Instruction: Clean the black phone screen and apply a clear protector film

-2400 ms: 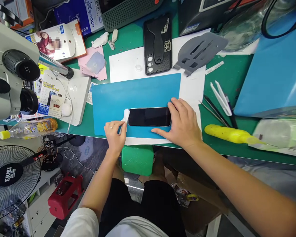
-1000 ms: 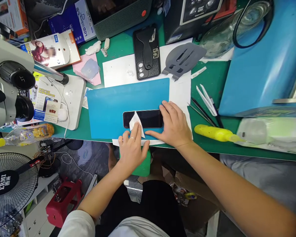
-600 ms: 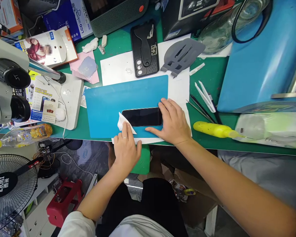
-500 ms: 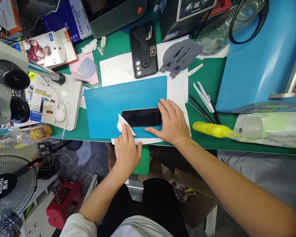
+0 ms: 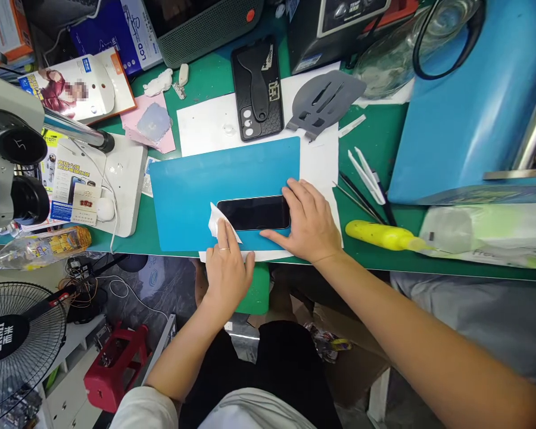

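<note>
A black-screened smartphone [image 5: 254, 213] lies flat, screen up, on a blue mat [image 5: 187, 196]. My right hand [image 5: 310, 223] grips its right end, fingers at the far edge and thumb stretched along the near edge. With my left hand [image 5: 227, 265], I press a folded white wipe [image 5: 218, 221] against the phone's near left corner. Two fingertips rest on the wipe, and a ring shows on one finger. Beyond the mat is a black phone case [image 5: 259, 89], and right of it a dark grey slotted plate [image 5: 328, 102].
White tweezers [image 5: 365, 173], dark thin tools and a yellow squeeze bottle [image 5: 379, 235] lie right of the mat. A microscope [image 5: 15, 143] stands on the left, near a drink bottle [image 5: 42, 247] at the table edge. Boxes and a black device [image 5: 335, 30] line the back.
The whole view has shifted slightly. Both hands keep almost the same place on the phone and the wipe.
</note>
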`<move>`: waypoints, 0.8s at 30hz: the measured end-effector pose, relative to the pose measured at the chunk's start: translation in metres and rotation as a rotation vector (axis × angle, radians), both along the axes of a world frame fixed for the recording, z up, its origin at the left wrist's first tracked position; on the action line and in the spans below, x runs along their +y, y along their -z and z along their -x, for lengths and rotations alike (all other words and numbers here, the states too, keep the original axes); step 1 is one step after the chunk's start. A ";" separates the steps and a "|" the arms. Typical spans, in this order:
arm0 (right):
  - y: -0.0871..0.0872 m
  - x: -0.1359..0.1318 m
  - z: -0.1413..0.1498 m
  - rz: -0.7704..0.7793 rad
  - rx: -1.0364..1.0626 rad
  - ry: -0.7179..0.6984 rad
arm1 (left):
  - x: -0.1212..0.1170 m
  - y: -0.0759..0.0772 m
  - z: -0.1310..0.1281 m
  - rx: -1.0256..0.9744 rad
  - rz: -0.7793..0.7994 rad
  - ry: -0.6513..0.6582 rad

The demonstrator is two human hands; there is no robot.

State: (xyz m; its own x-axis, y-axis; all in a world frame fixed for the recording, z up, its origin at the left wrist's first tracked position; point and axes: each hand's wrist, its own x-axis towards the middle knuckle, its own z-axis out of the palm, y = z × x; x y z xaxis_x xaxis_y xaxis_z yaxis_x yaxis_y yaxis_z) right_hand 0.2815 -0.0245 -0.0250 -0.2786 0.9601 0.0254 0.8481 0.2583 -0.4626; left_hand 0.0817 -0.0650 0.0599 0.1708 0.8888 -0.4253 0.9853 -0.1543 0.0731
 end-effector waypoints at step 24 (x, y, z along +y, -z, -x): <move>0.000 0.001 0.003 -0.085 0.041 0.009 | 0.016 0.005 -0.001 0.048 -0.010 0.011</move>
State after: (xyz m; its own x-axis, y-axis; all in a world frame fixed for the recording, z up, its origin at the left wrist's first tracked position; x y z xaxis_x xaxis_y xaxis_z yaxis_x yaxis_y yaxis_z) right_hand 0.2781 -0.0231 -0.0248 -0.2670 0.9564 0.1184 0.8312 0.2907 -0.4739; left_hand 0.0826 -0.0495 0.0550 0.1597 0.8911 -0.4248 0.9859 -0.1653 0.0238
